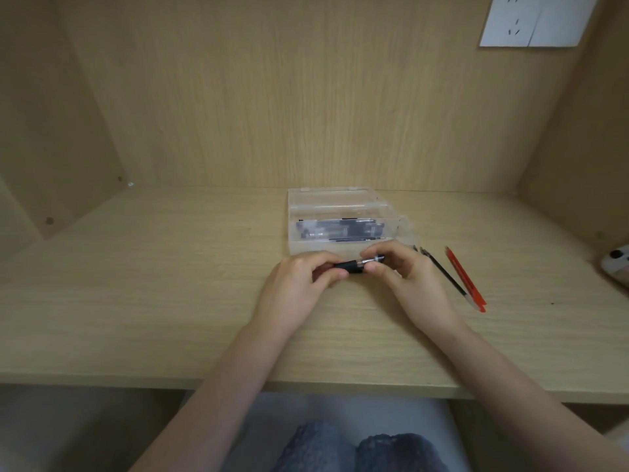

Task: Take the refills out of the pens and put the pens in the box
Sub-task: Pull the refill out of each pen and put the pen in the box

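— Now, what sits nearest the lens?
— A lap [316,449] in dark patterned cloth, below the front edge of the bench [153,301]. Two bare forearms reach over that edge.

— And the hands?
— Both grasp one pen [354,268], held level just above the bench. The left hand [299,284] curls round the black grip end. The right hand [412,281] pinches the clear, silvery end between thumb and fingers.

— Where is that pen against the box?
— Just in front of its near wall, roughly parallel to it, and not inside.

— Anything beside the hands?
— To the right of the right hand a black refill [444,277] lies slantwise on the bench. Just beside it, on the outer side, lies a red stick [464,281] at the same slant; refill or pen, I cannot tell.

— Farther back?
— The clear box [296,248], its lid thrown open behind it. Dark pen parts [340,230] lie lengthwise inside, too blurred through the plastic to count.

— And beyond?
— A wooden back wall [272,97] with a white socket [534,18] at top right. A white object [616,264] with a dark dot is cut off at the right edge of the bench.
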Tool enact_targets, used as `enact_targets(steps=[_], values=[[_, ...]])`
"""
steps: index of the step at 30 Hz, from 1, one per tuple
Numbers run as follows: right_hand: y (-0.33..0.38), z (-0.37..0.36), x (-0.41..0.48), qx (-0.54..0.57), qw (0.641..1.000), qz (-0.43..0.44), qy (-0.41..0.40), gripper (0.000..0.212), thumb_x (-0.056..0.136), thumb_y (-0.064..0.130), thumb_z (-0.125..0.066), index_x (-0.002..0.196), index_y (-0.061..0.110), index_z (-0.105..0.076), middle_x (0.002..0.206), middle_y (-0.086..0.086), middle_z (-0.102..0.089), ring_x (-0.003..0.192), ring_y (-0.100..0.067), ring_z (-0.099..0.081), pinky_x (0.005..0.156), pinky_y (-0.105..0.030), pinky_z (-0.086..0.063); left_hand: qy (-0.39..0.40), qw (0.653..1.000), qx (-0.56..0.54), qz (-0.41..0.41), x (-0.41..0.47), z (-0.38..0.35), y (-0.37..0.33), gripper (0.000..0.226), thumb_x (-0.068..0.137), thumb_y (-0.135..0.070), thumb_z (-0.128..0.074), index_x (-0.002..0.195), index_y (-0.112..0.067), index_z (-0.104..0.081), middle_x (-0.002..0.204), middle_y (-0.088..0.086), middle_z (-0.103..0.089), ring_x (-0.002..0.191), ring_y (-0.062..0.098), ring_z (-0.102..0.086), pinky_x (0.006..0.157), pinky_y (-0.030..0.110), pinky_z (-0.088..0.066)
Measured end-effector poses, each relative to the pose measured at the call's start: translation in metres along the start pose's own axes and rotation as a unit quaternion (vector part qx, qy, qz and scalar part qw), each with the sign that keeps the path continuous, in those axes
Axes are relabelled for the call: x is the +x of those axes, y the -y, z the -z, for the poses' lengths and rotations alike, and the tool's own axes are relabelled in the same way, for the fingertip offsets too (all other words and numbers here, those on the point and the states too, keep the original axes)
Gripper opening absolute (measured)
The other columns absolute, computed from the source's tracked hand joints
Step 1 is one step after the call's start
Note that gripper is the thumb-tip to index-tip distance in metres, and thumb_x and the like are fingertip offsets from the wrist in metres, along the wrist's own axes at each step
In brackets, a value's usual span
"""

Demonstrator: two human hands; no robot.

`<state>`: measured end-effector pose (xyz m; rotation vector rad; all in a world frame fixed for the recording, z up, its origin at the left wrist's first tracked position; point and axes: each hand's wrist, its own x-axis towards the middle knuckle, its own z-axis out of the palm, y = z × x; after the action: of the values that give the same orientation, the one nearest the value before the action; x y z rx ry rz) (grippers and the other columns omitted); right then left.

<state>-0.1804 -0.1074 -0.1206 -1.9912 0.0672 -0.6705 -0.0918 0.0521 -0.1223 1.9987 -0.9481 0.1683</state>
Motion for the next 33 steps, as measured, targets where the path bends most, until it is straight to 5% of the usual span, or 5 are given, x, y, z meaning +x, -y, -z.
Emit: enact_targets(steps=[3,9,21,27,33], values=[[-0.002,0.0,0.0,0.018,0.998,-0.02,-0.054,0.037,0.084,0.022,-0.067,0.12,0.023,-0.056,0.102,0.009,-0.064,0.09,-0.001,-0.059,0.08,-0.013,-0.045,-0.027,1.0,-0.012,0.007,0.007,-0.001,0.004,0.017,0.082,-0.025,-0.068,0.099,-0.024,-0.069,0.094,-0.009,-0.069,0.086,0.007,-0.062,0.081,0.028,-0.049],[-0.008,-0.001,0.004,-0.084,0.994,0.019,-0.068,0.014,0.094,0.026,-0.053,0.093,0.018,-0.065,0.093,0.008,-0.061,0.088,-0.003,-0.055,0.072,-0.008,-0.036,-0.014,1.0,0.006,0.008,0.052,0.022,0.0,0.021,0.089,-0.011,-0.058,0.105,-0.018,-0.068,0.096,-0.003,-0.067,0.087,0.011,-0.06,0.076,0.014,-0.041],[-0.011,0.0,0.007,-0.079,0.993,-0.008,-0.082,0.014,0.093,0.017,-0.053,0.087,0.019,-0.066,0.093,0.006,-0.059,0.091,-0.002,-0.054,0.074,-0.008,-0.037,0.045,0.996,0.032,0.071,0.13,-0.009,0.025,0.024,0.085,-0.009,-0.063,0.108,-0.015,-0.067,0.107,0.002,-0.067,0.099,0.011,-0.059,0.089,0.022,-0.042],[-0.014,0.001,0.008,-0.086,0.992,-0.008,-0.091,0.014,0.092,0.014,-0.055,0.086,0.02,-0.066,0.093,0.006,-0.059,0.089,0.001,-0.053,0.074,-0.005,-0.036,0.036,0.999,0.017,0.014,0.105,-0.001,0.013,0.017,0.09,-0.017,-0.058,0.103,-0.021,-0.069,0.103,-0.01,-0.067,0.092,0.0,-0.054,0.077,0.008,-0.034],[-0.019,-0.001,0.009,-0.094,0.99,-0.025,-0.102,0.013,0.091,0.013,-0.056,0.088,0.022,-0.065,0.093,0.008,-0.059,0.086,-0.002,-0.053,0.073,-0.004,-0.035,0.049,0.998,0.032,-0.04,0.049,0.006,0.011,0.015,0.087,-0.018,-0.061,0.095,-0.027,-0.071,0.097,-0.015,-0.066,0.094,0.0,-0.056,0.085,0.018,-0.041]])
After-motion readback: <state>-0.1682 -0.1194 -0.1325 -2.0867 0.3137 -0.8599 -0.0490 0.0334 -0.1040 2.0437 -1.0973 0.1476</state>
